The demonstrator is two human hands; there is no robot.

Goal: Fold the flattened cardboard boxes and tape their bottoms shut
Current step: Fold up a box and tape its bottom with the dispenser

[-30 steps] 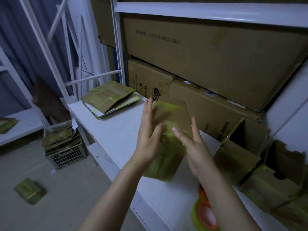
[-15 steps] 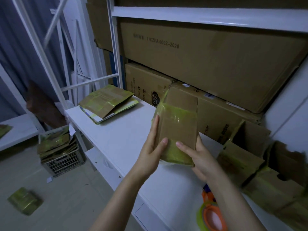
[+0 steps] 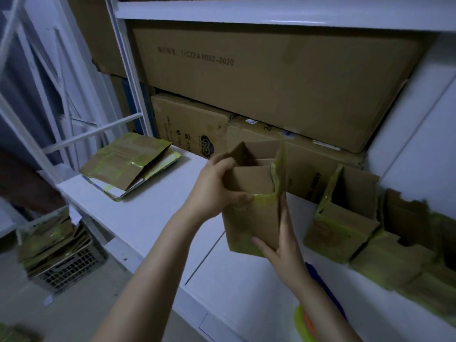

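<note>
A small brown cardboard box [image 3: 254,218] with yellow-green tape on it is held upright above the white table [image 3: 138,218], its top flaps standing open. My left hand [image 3: 217,191] grips its upper left edge, thumb on the front face and fingers curled over the flap. My right hand [image 3: 283,248] holds the lower right corner, fingers spread along the side and front. A stack of flattened taped boxes [image 3: 125,166] lies at the table's far left. Rolls of tape [image 3: 303,324], yellow and orange, peek out beside my right forearm.
Folded small boxes [image 3: 343,218] stand in a row on the table's right. Large cartons [image 3: 271,77] fill the shelf behind. A crate of flattened cardboard [image 3: 54,248] sits on the floor at left, beside the white rack frame [image 3: 93,134].
The flat box has been opened into a square tube with its flaps up. My left hand moved up to the top edge; my right hand shifted to the lower right corner.
</note>
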